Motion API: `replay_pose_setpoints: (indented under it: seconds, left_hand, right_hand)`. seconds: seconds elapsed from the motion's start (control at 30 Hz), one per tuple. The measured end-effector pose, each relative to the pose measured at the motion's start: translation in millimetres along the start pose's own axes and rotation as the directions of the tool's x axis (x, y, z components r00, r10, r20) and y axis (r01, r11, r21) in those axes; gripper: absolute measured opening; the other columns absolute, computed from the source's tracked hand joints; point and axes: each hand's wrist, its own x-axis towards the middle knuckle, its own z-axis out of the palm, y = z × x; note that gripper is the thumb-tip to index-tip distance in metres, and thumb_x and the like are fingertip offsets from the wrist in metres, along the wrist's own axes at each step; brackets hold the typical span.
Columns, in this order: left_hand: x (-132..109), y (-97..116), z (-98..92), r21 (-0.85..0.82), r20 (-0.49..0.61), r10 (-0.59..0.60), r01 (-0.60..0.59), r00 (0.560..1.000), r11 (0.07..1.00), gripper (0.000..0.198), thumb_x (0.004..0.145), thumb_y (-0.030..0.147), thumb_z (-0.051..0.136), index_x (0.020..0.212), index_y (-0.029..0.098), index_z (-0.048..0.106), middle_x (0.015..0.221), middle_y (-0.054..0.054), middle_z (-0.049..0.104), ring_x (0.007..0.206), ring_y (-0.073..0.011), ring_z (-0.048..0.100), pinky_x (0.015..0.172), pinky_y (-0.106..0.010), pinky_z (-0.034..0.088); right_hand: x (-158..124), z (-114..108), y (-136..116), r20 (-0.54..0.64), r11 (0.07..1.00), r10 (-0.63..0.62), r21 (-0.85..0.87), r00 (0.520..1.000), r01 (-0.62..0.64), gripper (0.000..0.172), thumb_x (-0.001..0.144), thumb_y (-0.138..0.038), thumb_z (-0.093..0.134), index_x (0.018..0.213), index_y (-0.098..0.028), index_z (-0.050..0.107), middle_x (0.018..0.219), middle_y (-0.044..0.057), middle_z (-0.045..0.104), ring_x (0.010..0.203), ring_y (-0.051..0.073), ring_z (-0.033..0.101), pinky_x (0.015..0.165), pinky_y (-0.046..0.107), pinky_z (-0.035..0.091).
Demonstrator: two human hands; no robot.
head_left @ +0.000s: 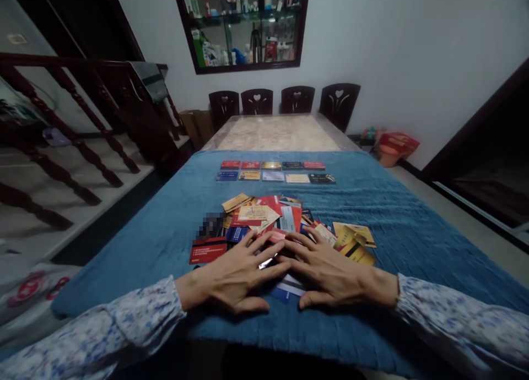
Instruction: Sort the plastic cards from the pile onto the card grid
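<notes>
A loose pile of overlapping cards [252, 215] lies on the blue cloth [165, 215], in red, gold, blue and white. My left hand [235, 271] rests palm down on the near left part of the pile, fingers spread. My right hand [330, 267] lies flat on the near right part, its fingertips close to those of my left hand. Both hands hide some cards beneath them. A red card [209, 251] sticks out at the left and gold cards [355, 245] at the right. Beyond the pile, cards lie in two rows, the back row [271, 166] and the front row [273, 177].
Past the cloth shows the bare marble-patterned tabletop [268, 132], with several dark chairs [297, 99] at its far end. A wooden railing [78, 104] runs along the left. A red bag [399, 144] sits on a bin at the right.
</notes>
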Motion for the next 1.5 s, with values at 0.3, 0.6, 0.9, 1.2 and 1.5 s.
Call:
replay_pose_setpoints:
  seconds: [0.3,0.6,0.9,1.2,1.5]
  left_hand:
    - [38.3,-9.1,12.8,0.038,0.039,0.015,-0.017,0.999,0.999,0.085,0.094,0.063,0.058,0.161,0.015,0.035,0.159,-0.024,0.046,0.143,-0.0459,0.045,0.120,-0.067,0.028]
    - [77.8,-15.5,20.1,0.118,-0.047,0.104,-0.098,0.993,0.988,0.071,0.096,0.061,0.058,0.148,0.013,0.050,0.141,-0.025,0.057,0.126,-0.0391,0.058,0.107,-0.052,0.045]
    - [126.1,-13.7,41.8,0.235,-0.118,0.047,-0.018,0.992,0.972,0.049,0.104,0.047,0.051,0.127,0.005,0.060,0.137,-0.028,0.059,0.114,-0.0327,0.063,0.095,-0.044,0.052]
    - [156.5,-28.0,46.8,0.243,-0.066,-0.006,0.022,0.998,0.970,0.054,0.105,0.051,0.046,0.128,0.004,0.061,0.125,-0.022,0.067,0.113,-0.0327,0.062,0.096,-0.043,0.050]
    - [92.6,-56.8,-1.2,0.126,-0.041,0.022,-0.016,0.999,0.992,0.044,0.105,0.042,0.047,0.138,0.015,0.058,0.145,-0.022,0.058,0.134,-0.0349,0.053,0.107,-0.049,0.044]
  right_hand:
    - [-18.4,7.4,27.4,-0.027,0.986,0.133,-0.095,0.991,-0.135,0.063,0.098,-0.061,0.051,0.150,-0.027,0.057,0.161,0.017,0.047,0.145,0.042,0.038,0.116,0.071,0.024]
    - [-36.0,6.4,66.0,-0.109,0.984,0.093,-0.145,0.990,-0.108,0.056,0.102,-0.051,0.050,0.152,-0.026,0.055,0.151,0.016,0.058,0.139,0.036,0.047,0.114,0.062,0.033]
    - [-57.5,5.3,105.8,-0.214,0.968,0.102,-0.203,0.972,-0.146,0.044,0.106,-0.043,0.046,0.137,-0.019,0.065,0.135,0.018,0.067,0.126,0.032,0.056,0.102,0.052,0.044]
    - [-58.7,1.2,145.8,-0.187,0.957,0.175,-0.200,0.967,-0.212,0.045,0.107,-0.043,0.040,0.134,-0.019,0.067,0.130,0.018,0.069,0.117,0.029,0.059,0.097,0.048,0.049]
    - [-49.3,-10.7,148.2,-0.212,0.936,0.230,-0.217,0.950,-0.276,0.051,0.106,-0.050,0.040,0.141,-0.021,0.062,0.135,0.018,0.066,0.125,0.033,0.056,0.102,0.053,0.043]
